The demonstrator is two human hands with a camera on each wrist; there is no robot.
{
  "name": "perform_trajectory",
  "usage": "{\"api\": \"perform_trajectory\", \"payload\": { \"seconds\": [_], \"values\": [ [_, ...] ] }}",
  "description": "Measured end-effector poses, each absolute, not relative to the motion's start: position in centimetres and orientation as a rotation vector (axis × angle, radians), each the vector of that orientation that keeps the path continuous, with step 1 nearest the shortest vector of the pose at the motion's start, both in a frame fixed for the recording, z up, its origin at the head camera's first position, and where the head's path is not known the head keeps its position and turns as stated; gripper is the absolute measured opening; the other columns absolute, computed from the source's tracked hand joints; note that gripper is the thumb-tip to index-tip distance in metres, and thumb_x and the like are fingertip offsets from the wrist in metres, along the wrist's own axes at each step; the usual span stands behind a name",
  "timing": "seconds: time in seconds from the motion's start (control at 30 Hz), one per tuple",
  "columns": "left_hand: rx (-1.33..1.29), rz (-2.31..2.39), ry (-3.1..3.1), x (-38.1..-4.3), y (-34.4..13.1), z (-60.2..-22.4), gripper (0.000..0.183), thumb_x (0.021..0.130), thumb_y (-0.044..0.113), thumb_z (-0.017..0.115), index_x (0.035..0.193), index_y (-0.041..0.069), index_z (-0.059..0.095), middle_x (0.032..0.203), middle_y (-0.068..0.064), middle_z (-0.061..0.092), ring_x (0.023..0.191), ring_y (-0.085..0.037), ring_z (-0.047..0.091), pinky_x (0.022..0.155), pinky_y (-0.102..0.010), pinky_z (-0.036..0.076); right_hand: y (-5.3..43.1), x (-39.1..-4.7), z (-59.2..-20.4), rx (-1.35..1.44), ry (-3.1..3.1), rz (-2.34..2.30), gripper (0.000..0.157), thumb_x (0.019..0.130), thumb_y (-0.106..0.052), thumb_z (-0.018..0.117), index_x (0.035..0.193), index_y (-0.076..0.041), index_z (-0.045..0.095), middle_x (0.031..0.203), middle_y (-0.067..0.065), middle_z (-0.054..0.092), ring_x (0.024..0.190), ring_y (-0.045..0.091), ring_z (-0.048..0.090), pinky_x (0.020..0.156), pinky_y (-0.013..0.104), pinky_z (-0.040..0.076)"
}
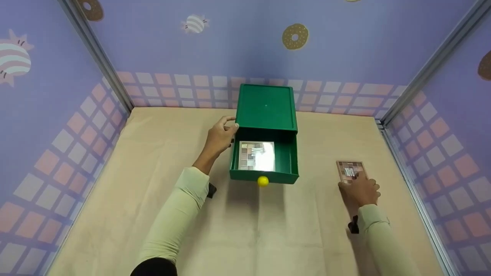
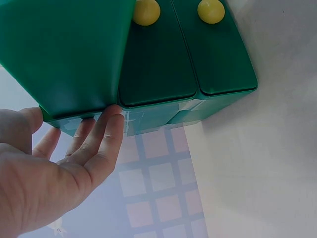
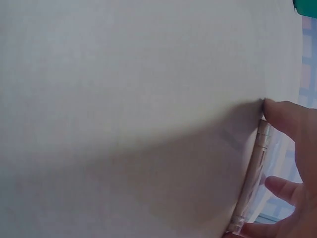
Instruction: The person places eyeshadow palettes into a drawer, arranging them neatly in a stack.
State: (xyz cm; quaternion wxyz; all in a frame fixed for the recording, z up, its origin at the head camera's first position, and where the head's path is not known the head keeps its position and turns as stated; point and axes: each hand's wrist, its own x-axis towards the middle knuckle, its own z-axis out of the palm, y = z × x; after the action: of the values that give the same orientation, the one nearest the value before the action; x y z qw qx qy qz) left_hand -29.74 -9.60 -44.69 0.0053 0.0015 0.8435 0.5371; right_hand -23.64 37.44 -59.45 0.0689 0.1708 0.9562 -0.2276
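Note:
A green drawer cabinet (image 1: 264, 107) stands at the back, its top drawer (image 1: 282, 178) pulled out by a yellow knob side facing me. In that drawer lies a shiny eyeshadow palette (image 1: 247, 155). My left hand (image 1: 220, 137) rests on the cabinet's left side, its extended fingers (image 2: 106, 144) against the wall and the thumb at the drawer's upper edge. On the table at right lies a second eyeshadow palette (image 1: 348, 168). My right hand (image 1: 362, 189) grips it from the near side, the thumb (image 3: 285, 116) at one edge and other fingers at the opposite edge.
Two lower drawers with yellow knobs (image 2: 211, 11) show closed under the open one. A beige cloth (image 1: 291, 222) covers the table. Patterned purple walls (image 1: 238, 46) with metal corner posts enclose the back and both sides.

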Motion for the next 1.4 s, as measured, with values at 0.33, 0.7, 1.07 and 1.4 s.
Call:
{"api": "perform_trajectory", "payload": {
  "seconds": [0.33, 0.7, 1.07, 1.4],
  "values": [
    [0.021, 1.662, 2.632, -29.6, -9.7, -44.7, 0.039, 0.099, 0.039, 0.048, 0.136, 0.029, 0.048, 0.112, -0.007, 0.065, 0.092, -0.029, 0.065, 0.069, -0.037, 0.055, 37.6, -23.7, -60.0, 0.506, 2.954, -0.738, 0.083, 0.083, -0.05, 0.065, 0.148, -0.008, 0.033, 0.132, 0.041, 0.037, 0.115, 0.057, 0.034, 0.086, 0.065, 0.031],
    [0.027, 1.661, 2.632, -29.6, -9.7, -44.5, 0.039, 0.099, 0.037, 0.048, 0.137, 0.027, 0.048, 0.114, -0.008, 0.065, 0.087, -0.023, 0.065, 0.071, -0.038, 0.056, 36.6, -24.5, -58.2, 0.502, 2.972, -0.778, 0.083, 0.082, -0.051, 0.067, 0.147, -0.012, 0.034, 0.132, 0.038, 0.037, 0.121, 0.055, 0.03, 0.09, 0.063, 0.029],
    [0.034, 1.665, 2.659, -29.8, -9.8, -44.6, 0.039, 0.098, 0.037, 0.05, 0.136, 0.026, 0.05, 0.114, -0.011, 0.067, 0.082, -0.021, 0.066, 0.065, -0.031, 0.054, 34.4, -24.9, -54.4, 0.339, 3.101, -0.795, 0.078, 0.082, -0.048, 0.069, 0.145, -0.013, 0.039, 0.134, 0.041, 0.039, 0.121, 0.057, 0.036, 0.093, 0.066, 0.032],
    [0.003, 1.667, 2.651, -29.7, -9.7, -44.7, 0.038, 0.099, 0.037, 0.049, 0.136, 0.027, 0.05, 0.112, -0.007, 0.066, 0.085, -0.021, 0.065, 0.065, -0.031, 0.054, 31.9, -25.0, -50.6, 0.189, 3.139, -0.963, 0.076, 0.077, -0.048, 0.074, 0.14, -0.015, 0.047, 0.136, 0.036, 0.041, 0.125, 0.052, 0.035, 0.096, 0.063, 0.03]
  ]
}}
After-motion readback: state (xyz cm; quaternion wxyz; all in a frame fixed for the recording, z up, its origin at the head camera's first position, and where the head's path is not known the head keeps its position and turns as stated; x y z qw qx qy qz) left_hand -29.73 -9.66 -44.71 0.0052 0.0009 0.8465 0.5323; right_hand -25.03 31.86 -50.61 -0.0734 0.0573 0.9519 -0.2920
